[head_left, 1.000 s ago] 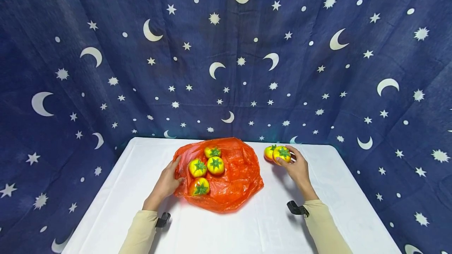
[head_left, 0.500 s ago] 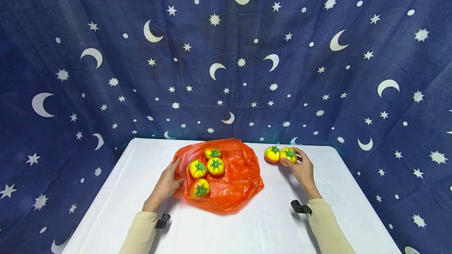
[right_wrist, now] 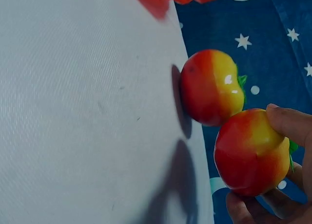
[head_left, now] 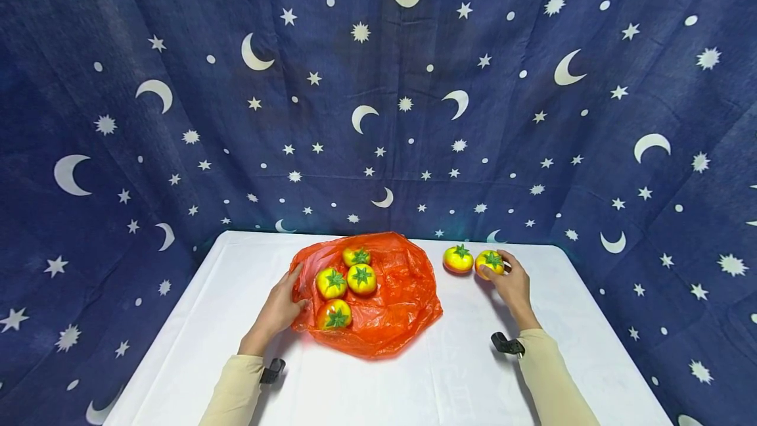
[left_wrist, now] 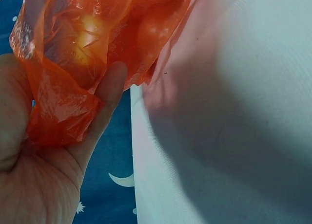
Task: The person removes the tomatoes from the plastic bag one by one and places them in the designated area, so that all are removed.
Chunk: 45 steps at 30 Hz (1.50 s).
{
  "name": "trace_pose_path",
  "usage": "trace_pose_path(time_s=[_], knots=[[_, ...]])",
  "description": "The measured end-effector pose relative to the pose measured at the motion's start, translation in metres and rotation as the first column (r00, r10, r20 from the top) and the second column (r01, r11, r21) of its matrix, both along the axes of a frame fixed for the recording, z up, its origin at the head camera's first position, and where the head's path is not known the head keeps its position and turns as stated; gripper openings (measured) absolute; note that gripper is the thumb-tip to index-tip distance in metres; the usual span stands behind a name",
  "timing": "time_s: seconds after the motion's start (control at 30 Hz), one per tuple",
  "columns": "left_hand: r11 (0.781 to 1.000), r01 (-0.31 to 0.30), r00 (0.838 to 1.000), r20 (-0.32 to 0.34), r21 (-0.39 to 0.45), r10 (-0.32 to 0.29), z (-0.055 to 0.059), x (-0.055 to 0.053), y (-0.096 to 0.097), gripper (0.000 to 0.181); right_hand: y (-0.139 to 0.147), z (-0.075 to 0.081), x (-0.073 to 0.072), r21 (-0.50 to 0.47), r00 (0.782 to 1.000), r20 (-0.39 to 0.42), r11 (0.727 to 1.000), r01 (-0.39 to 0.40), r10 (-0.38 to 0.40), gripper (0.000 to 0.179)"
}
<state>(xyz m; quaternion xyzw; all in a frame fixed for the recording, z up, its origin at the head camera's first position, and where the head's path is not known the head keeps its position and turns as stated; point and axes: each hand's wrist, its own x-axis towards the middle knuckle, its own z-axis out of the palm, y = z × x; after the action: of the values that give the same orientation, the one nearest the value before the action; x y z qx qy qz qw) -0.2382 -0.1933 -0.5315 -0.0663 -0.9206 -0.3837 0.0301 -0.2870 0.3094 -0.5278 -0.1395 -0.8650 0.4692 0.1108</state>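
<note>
A thin red plastic bag (head_left: pixel 408 281) lies spread on the white table, with several yellow-and-red tomatoes (head_left: pixel 361 279) in it, green tops up. My left hand (head_left: pixel 276 311) holds the bag's left edge; in the left wrist view the crumpled film (left_wrist: pixel 66 112) sits between thumb and fingers. Over at the right, my right hand (head_left: pixel 512 286) grips one tomato (head_left: pixel 489 263) between thumb and fingers. Beside it on the table, to the left, stands another tomato (head_left: pixel 458 260). Seen from the right wrist, the gripped tomato (right_wrist: pixel 251 153) appears close against the other one (right_wrist: pixel 209 87).
A white cloth covers the table (head_left: pixel 378 393), whose far edge runs just behind the bag and tomatoes. Behind it hangs a dark blue curtain (head_left: pixel 355 150) with moons and stars. Black straps (head_left: pixel 507 344) sit at both wrists.
My right hand has moved the gripped tomato to the right, from in front of the other tomato to a small gap beside it. The left hand and bag have stayed put.
</note>
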Motion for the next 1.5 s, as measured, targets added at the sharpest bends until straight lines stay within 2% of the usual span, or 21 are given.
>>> trace_pose_path(time_s=[0.23, 0.47, 0.67, 0.93, 1.5], knots=[[1.0, -0.002, 1.0, 0.022, -0.008, 0.002, 0.001, 0.0, 0.001, 0.086, 0.004, -0.005, -0.005, 0.015, 0.999, 0.044, 1.0, 0.006, -0.007, 0.067], [1.0, -0.01, 1.0, 0.017, -0.013, 0.01, 0.001, 0.0, 0.001, 0.086, 0.007, -0.013, -0.01, 0.029, 0.999, 0.036, 1.0, -0.003, 0.002, 0.067], [1.0, -0.009, 1.0, 0.011, -0.02, 0.009, 0.0, 0.001, 0.001, 0.086, 0.009, -0.016, -0.014, 0.045, 0.997, 0.079, 0.999, -0.016, 0.012, 0.068], [1.0, -0.015, 1.0, 0.004, -0.024, 0.015, 0.0, 0.001, 0.001, 0.085, 0.01, -0.017, -0.019, 0.07, 0.994, 0.096, 0.996, -0.048, 0.042, 0.071], [1.0, -0.003, 1.0, -0.002, -0.027, 0.003, 0.003, 0.002, 0.004, 0.085, 0.013, -0.001, -0.01, 0.058, 0.995, 0.09, 0.997, -0.047, 0.042, 0.073]])
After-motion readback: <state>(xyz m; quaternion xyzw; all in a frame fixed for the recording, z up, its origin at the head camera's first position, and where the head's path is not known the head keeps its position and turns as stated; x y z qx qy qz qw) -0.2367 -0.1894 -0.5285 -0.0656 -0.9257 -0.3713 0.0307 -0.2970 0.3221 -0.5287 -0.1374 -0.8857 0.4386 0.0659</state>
